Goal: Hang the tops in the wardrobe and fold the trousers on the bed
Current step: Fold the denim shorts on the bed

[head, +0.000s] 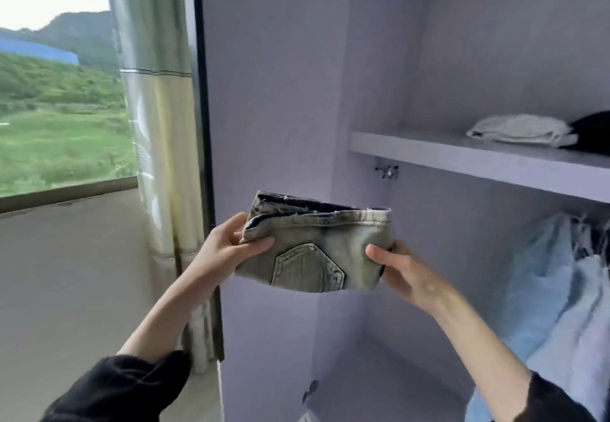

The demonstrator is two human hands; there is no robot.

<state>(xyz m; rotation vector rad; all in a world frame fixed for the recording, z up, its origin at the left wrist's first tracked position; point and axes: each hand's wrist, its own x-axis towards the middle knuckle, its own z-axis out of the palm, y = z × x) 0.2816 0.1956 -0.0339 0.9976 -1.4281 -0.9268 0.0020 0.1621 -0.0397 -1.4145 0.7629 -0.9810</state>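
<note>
**Folded jeans held up at the open wardrobe**

A folded pair of faded grey-green denim trousers is held in the air by both hands, in front of the open pale lilac wardrobe and below the level of its shelf. The bundle is a thick, flat rectangle with a stitched back pocket facing the camera and frayed edges along its top.

The left hand grasps the left end of the trousers, thumb laid over the front and fingers curled behind. The right hand grasps the right end, thumb on the front face, the other fingers hidden behind the cloth. Both arms wear black sleeves pushed up to the forearm.

On the shelf, far right, lies a folded pale grey garment, and just beside it to the right a black garment, touching it. Under the shelf, on the right, light blue tops hang inside the wardrobe.

To the left of the wardrobe hangs a shiny pale yellow-green curtain, and further left a window shows green hills.
</note>
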